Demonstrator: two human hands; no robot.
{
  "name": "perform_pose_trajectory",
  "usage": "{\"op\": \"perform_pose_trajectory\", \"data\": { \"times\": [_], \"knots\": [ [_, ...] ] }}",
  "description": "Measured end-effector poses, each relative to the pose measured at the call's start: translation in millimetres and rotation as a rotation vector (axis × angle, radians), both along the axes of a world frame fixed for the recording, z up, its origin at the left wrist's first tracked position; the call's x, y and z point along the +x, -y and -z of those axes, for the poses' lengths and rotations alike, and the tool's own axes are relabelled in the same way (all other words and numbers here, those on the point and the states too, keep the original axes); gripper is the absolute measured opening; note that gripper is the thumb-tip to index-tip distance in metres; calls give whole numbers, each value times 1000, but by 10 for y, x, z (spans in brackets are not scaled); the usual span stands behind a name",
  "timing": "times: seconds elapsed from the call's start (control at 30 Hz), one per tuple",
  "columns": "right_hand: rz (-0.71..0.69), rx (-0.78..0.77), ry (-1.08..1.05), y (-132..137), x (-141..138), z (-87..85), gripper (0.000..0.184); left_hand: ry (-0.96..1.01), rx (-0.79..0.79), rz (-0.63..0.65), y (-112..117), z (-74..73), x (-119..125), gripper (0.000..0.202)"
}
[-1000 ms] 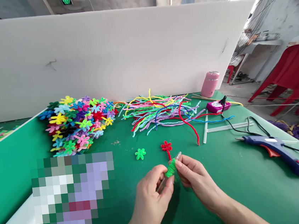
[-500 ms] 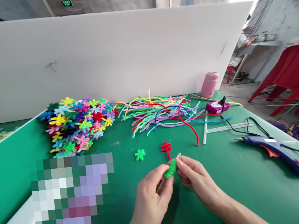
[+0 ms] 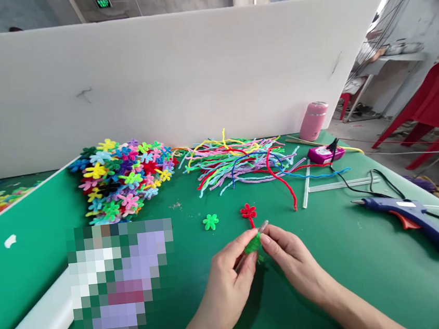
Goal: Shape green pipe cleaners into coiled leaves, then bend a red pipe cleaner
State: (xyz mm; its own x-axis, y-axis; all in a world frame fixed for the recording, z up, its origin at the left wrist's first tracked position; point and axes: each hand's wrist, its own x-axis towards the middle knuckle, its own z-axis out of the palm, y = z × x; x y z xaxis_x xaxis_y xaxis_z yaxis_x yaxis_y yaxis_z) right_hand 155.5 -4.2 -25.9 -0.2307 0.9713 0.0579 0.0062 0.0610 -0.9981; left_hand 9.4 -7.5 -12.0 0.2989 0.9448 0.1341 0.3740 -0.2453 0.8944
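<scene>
A green pipe cleaner (image 3: pixel 253 244) is coiled around a clear glue stick (image 3: pixel 263 227), held just above the green table (image 3: pixel 331 257). My left hand (image 3: pixel 228 284) pinches the lower end of the stick and coil. My right hand (image 3: pixel 288 259) pinches the coil from the right, fingertips meeting the left hand's. A red pipe-cleaner flower (image 3: pixel 248 212) with a stem lies just beyond my fingers. A small green flower (image 3: pixel 211 221) lies to its left.
A heap of coloured flowers (image 3: pixel 124 177) and a pile of loose pipe cleaners (image 3: pixel 239 165) lie at the back. A blue glue gun (image 3: pixel 409 215) with its cord rests at right, beside clear glue sticks (image 3: pixel 339 185), a pink device (image 3: pixel 323 154) and a pink bottle (image 3: pixel 313 121). A white board stands behind.
The view has shifted slightly, so everything sits a little further right. My fingers have closed in over the green coil, and less of it shows.
</scene>
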Motion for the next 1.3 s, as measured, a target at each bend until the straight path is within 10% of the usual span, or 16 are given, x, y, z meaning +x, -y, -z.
{"op": "perform_pose_trajectory", "data": {
  "times": [0.53, 1.3],
  "knots": [
    [-3, -49, 70, -11, 19, 97, 37, -334, 452, -23, 39, 140, -3, 39],
    [4, 73, 200, -61, 71, 128, 32, -539, 544, -1, 49, 200, -48, 43]
  ]
}}
